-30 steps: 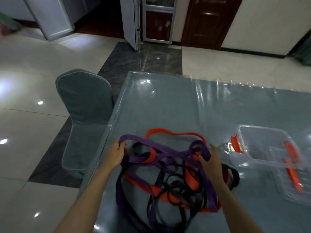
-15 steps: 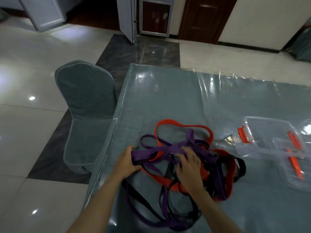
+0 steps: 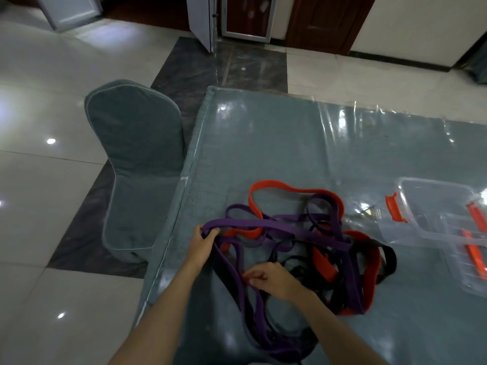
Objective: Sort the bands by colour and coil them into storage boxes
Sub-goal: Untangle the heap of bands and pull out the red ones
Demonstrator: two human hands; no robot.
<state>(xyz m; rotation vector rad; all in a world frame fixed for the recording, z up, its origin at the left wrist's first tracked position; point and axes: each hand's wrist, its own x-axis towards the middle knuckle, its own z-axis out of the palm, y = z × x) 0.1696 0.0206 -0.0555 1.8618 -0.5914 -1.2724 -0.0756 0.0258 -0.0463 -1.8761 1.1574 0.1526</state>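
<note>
Left hand (image 3: 204, 242) fingers curled round purple band (image 3: 279, 227), right hand (image 3: 274, 280) pinching tangle, which strand unclear

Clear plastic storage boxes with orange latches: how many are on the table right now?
2. One clear plastic storage box sits right of the band tangle; a second clear box overlaps its near right side, cut off by the frame edge. More may lie out of view.

Left hand (image 3: 201, 242) grips a purple band (image 3: 279, 227); right hand (image 3: 271, 280) pinches another.
</note>
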